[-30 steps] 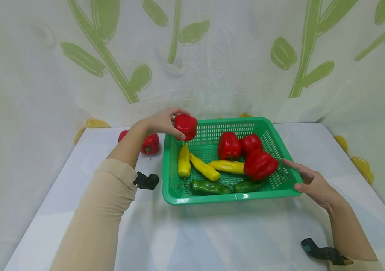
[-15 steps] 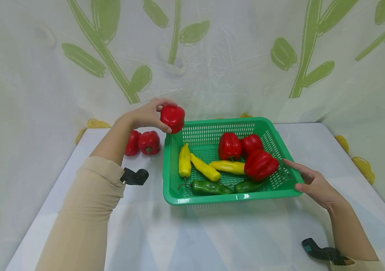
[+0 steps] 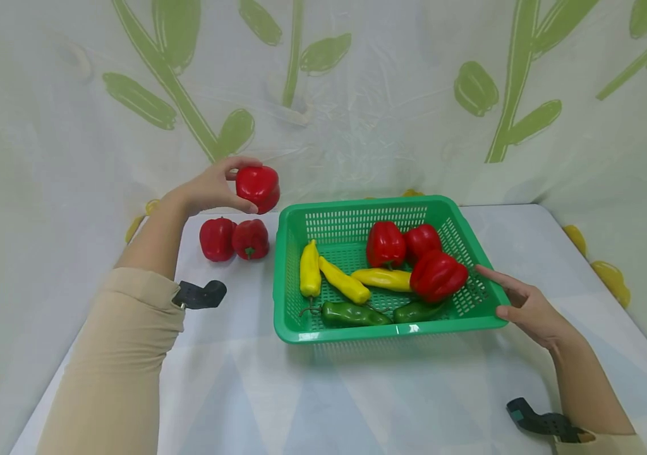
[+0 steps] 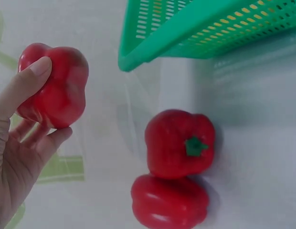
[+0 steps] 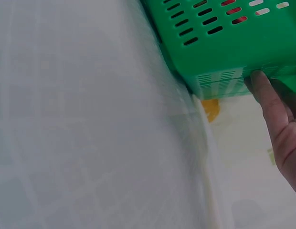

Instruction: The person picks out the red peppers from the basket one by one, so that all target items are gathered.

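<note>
My left hand [image 3: 210,186] holds a red bell pepper [image 3: 258,188] between thumb and fingers, raised above the table's back edge, left of the green basket [image 3: 335,337]. In the left wrist view, the thumb lies across the held pepper [image 4: 67,88] and the fingertips sit beneath it. Two more red bell peppers, one [image 3: 218,239] beside the other [image 3: 251,239], lie on the table below that hand. My right hand [image 3: 534,316] rests at the basket's right side, thumb near the front corner and a straight forefinger along the rim. The right wrist view shows fingertips against the basket's green wall [image 5: 210,55].
Inside the basket are three red bell peppers [image 3: 385,245], three yellow peppers [image 3: 344,281] and two green peppers [image 3: 354,315]. The white table [image 3: 323,398] meets a pale curtain with green leaf prints [image 3: 380,126] at the back.
My left hand has carried the red bell pepper left and up, from over the basket's back left corner to outside it. Both table peppers now show fully. The right hand stays put.
</note>
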A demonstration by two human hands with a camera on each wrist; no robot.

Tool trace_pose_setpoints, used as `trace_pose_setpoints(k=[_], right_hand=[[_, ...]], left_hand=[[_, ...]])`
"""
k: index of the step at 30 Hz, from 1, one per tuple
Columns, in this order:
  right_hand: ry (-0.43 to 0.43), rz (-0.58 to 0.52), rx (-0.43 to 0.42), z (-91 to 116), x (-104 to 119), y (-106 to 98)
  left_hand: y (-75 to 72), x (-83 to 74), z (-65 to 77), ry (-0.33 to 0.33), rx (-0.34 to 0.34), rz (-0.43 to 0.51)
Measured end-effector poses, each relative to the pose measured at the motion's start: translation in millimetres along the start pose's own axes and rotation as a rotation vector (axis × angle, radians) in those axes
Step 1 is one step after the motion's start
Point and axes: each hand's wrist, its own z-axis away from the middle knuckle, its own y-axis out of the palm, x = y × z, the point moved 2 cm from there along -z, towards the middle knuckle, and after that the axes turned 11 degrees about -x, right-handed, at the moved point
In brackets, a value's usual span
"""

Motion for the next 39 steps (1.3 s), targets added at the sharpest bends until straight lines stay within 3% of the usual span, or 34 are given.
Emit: trace_pose_setpoints(k=[13,22,31,39], right_hand=[[-0.009,0.023,-0.005,0,3,2],[-0.024,-0.04,0.015,4,3,3],[-0.015,-0.025,-0.004,5,2,2],[-0.005,-0.02,-0.009,5,1,2]], left_hand=[[-32.8,37.0,26.7,-0.094,-0.133,0.013],[-49.6,70.9,48.9,-0.172,-0.183,0.008],[-49.6,104.9,66.2,-0.241,-0.2,0.025],[-43.0,137.9,84.0,-0.24,-0.286,0.015]])
